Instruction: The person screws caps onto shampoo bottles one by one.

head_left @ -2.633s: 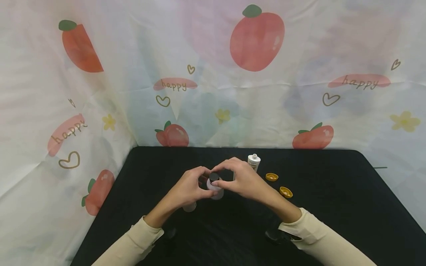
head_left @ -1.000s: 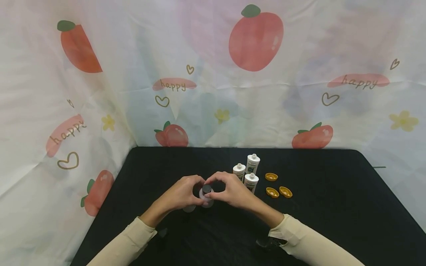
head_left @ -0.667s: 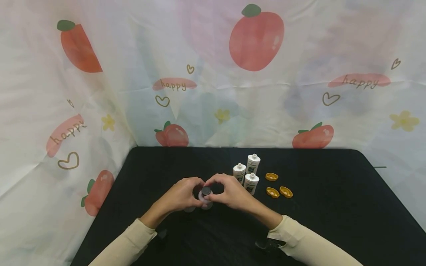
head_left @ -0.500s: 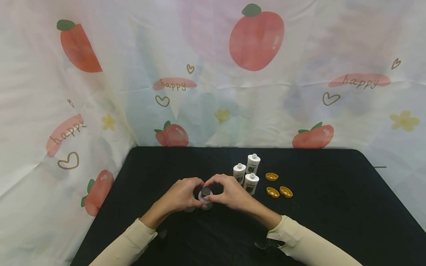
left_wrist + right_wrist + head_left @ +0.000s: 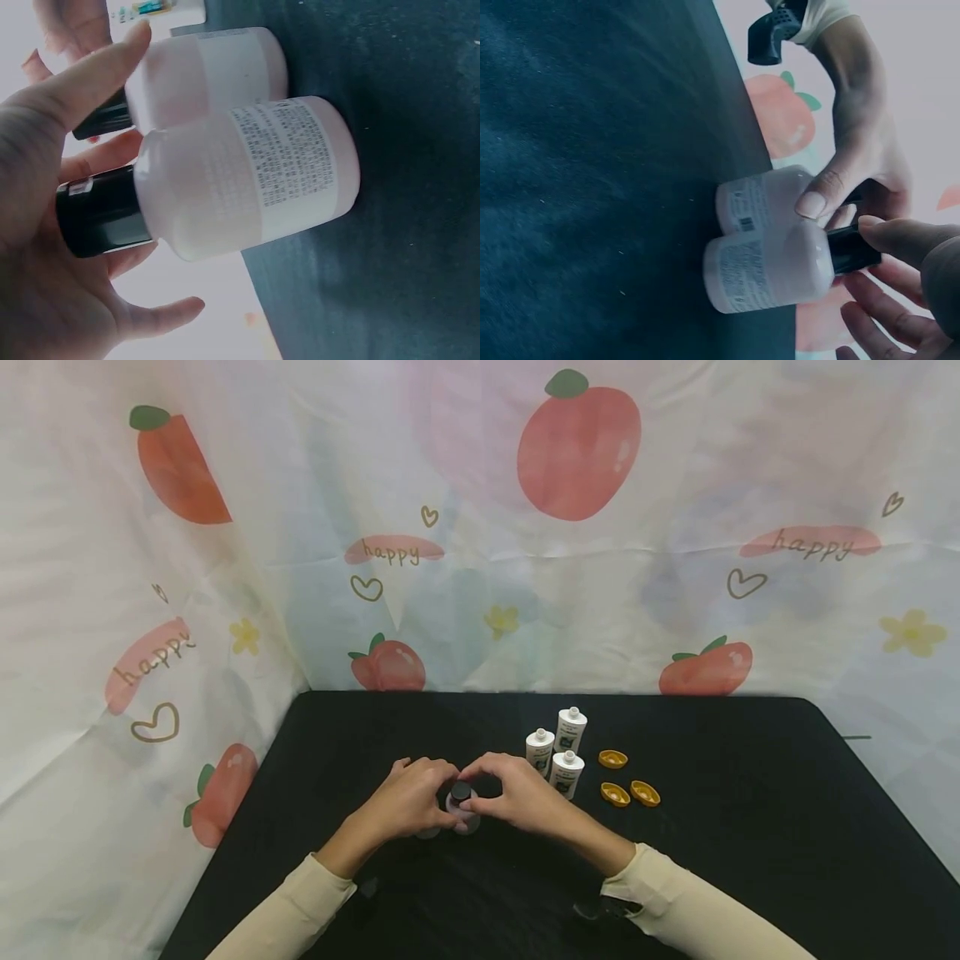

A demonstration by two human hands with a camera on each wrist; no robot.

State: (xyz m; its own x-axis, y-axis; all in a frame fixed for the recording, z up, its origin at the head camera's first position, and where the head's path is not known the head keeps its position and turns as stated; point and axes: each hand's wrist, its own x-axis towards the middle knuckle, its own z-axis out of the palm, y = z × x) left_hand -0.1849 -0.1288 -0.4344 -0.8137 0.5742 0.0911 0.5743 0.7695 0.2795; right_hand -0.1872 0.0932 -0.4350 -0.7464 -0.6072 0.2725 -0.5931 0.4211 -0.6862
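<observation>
A pale pink bottle (image 5: 466, 823) with a black cap (image 5: 461, 791) stands upright between my hands. My left hand (image 5: 411, 797) holds it by the shoulder, its thumb on the near side. Thumb and fingers of my right hand (image 5: 517, 789) are at the cap, the thumb (image 5: 885, 231) against its side. Right beside it, beneath my left palm, stands a second pink bottle (image 5: 247, 180) with a black cap (image 5: 105, 210). The head view hides most of that one. Both bottles carry white printed labels.
Several items stand to the right on the black table (image 5: 720, 793): three white bottles, with one at the back (image 5: 572, 728), one on the left (image 5: 539, 750) and one in front (image 5: 566, 774). Beyond them lie three small gold boat-shaped pieces (image 5: 615, 794). A printed curtain (image 5: 480, 577) hangs behind.
Both hands have moved the bottle left and toward me, beside the other pink bottle. White bottles and a gold piece came into sight from behind my right hand. Lately the hands barely move.
</observation>
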